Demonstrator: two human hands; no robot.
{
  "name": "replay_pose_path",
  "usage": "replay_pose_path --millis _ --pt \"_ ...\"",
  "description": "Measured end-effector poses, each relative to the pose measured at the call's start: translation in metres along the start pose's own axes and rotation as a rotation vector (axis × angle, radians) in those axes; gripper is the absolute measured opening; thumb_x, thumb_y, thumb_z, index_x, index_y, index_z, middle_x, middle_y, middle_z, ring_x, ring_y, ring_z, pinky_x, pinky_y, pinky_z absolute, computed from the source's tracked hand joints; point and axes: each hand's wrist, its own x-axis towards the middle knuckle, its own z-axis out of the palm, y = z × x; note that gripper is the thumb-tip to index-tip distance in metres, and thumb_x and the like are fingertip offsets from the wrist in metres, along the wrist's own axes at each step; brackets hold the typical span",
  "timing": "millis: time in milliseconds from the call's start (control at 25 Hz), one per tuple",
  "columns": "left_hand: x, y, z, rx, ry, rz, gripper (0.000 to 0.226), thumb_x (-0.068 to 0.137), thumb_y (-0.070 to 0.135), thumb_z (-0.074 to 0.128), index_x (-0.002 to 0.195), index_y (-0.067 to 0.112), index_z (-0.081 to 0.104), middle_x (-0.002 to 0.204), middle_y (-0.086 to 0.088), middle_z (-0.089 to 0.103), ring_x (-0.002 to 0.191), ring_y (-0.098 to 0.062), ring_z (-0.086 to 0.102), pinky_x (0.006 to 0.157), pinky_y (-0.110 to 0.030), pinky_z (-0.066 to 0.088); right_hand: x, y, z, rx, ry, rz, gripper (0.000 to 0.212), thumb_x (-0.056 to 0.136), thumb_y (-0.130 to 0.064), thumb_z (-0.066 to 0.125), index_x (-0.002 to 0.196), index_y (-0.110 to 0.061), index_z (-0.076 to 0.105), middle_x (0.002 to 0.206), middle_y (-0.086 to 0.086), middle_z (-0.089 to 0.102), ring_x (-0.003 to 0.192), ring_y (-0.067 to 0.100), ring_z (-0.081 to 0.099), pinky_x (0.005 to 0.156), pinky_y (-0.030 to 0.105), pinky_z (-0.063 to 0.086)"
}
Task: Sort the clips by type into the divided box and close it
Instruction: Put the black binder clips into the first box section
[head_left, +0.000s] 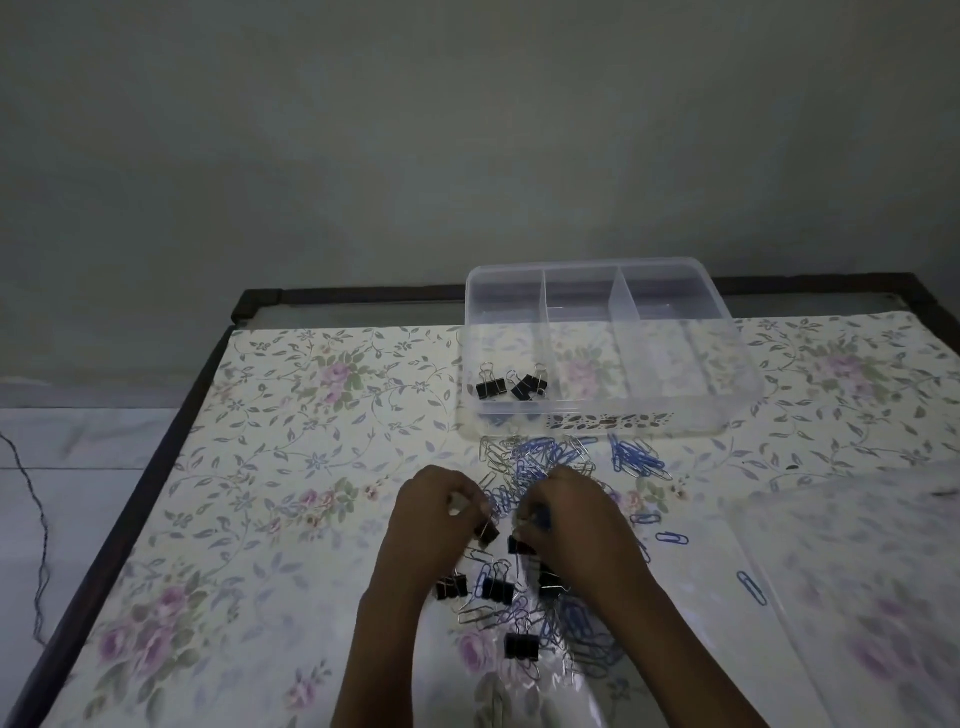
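A clear divided box (727, 332) stands open at the back of the table; its left compartment holds black binder clips (511, 387), the other two show nothing. In front of it lies a heap of blue and silver paper clips (550, 457) mixed with black binder clips (496, 590). My left hand (436, 509) pinches a black binder clip (487, 533) over the heap. My right hand (571, 514) pinches another black binder clip (519, 545) just beside it.
The clear box lid (852, 571) lies flat on the floral tablecloth (291, 467) at the right. Loose blue paper clips (751, 587) lie between heap and lid. A crinkled clear plastic bag (545, 696) sits under the near clips. A dark cable (36, 519) hangs left of the table.
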Motion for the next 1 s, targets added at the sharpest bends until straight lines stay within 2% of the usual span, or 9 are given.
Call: replay_pose_path --millis 40,160,280,400,520,640,760,880,1000 --pt "-0.001 0.0 -0.001 -0.061 0.011 -0.015 0.015 0.083 0.016 0.066 0.068 0.018 0.061 0.079 0.01 0.058 0.078 -0.001 0.052 0.065 -0.007 0.033 0.0 -0.002 -0.004 0.015 0.005 -0.01 0.003 0.079 -0.02 0.066 0.078 -0.022 0.065 0.08 -0.008 0.049 0.077 0.009 0.049 0.066 0.02 0.039" --pt "-0.001 0.003 -0.003 -0.313 0.03 -0.113 0.012 0.088 0.017 0.059 0.076 0.015 0.06 0.089 -0.001 0.066 0.081 -0.009 0.059 0.066 -0.014 0.041 -0.001 0.002 -0.013 0.216 0.044 0.048 0.02 0.076 -0.015 0.069 0.064 -0.025 0.056 0.065 -0.015 0.049 0.059 -0.002 0.048 0.054 0.008 0.036" --pt "-0.001 0.008 -0.004 -0.498 0.027 -0.169 0.015 0.088 0.02 0.058 0.078 0.008 0.058 0.091 -0.009 0.068 0.085 -0.018 0.064 0.078 -0.032 0.046 -0.003 0.009 -0.014 0.408 0.111 0.107 0.02 0.074 -0.011 0.072 0.063 -0.022 0.059 0.065 -0.009 0.062 0.059 -0.003 0.055 0.053 0.005 0.039" --pt "-0.001 0.013 -0.005 -0.589 0.044 -0.149 0.014 0.089 0.012 0.055 0.076 0.007 0.057 0.089 -0.009 0.07 0.067 -0.002 0.063 0.063 -0.014 0.046 -0.001 0.013 -0.015 0.468 0.161 0.141 0.018 0.074 -0.011 0.072 0.065 -0.021 0.061 0.067 -0.001 0.066 0.058 0.003 0.057 0.053 0.008 0.042" --pt "-0.002 0.017 -0.003 -0.589 0.059 -0.09 0.015 0.093 0.01 0.048 0.079 0.008 0.053 0.089 0.0 0.069 0.068 0.005 0.061 0.056 -0.006 0.042 -0.001 0.013 -0.016 0.518 0.18 0.096 0.023 0.076 -0.01 0.071 0.065 -0.024 0.058 0.069 -0.003 0.066 0.063 0.005 0.06 0.055 0.008 0.043" --pt "-0.002 0.021 0.0 -0.691 0.075 -0.14 0.016 0.097 0.014 0.04 0.085 0.007 0.047 0.084 0.001 0.066 0.067 -0.009 0.058 0.058 -0.016 0.045 -0.001 0.011 -0.018 0.682 0.223 0.152 0.016 0.08 -0.011 0.069 0.069 -0.018 0.059 0.073 0.0 0.066 0.064 0.017 0.061 0.057 0.017 0.044" --pt "-0.001 0.023 0.005 -0.691 0.051 -0.183 0.018 0.099 0.021 0.037 0.086 0.011 0.045 0.084 -0.005 0.064 0.075 -0.021 0.054 0.068 -0.031 0.042 0.0 0.009 -0.02 0.744 0.215 0.186 0.017 0.081 -0.012 0.067 0.07 -0.018 0.057 0.075 -0.003 0.063 0.067 0.013 0.058 0.06 0.018 0.044" --pt "-0.001 0.024 0.009 -0.692 -0.038 -0.207 0.019 0.098 0.024 0.04 0.082 0.014 0.044 0.077 -0.009 0.063 0.062 -0.02 0.05 0.06 -0.028 0.037 0.002 0.01 -0.018 0.795 0.186 0.239 0.019 0.084 -0.008 0.063 0.072 -0.021 0.056 0.074 -0.001 0.059 0.069 0.012 0.056 0.064 0.023 0.046" --pt "-0.001 0.025 0.011 -0.605 -0.035 -0.174 0.018 0.093 0.021 0.05 0.08 0.01 0.054 0.072 -0.009 0.064 0.054 -0.015 0.053 0.051 -0.018 0.042 0.006 0.012 -0.015 0.985 0.072 0.373 0.02 0.089 -0.002 0.052 0.077 -0.016 0.058 0.075 0.01 0.058 0.063 0.021 0.061 0.063 0.038 0.055"
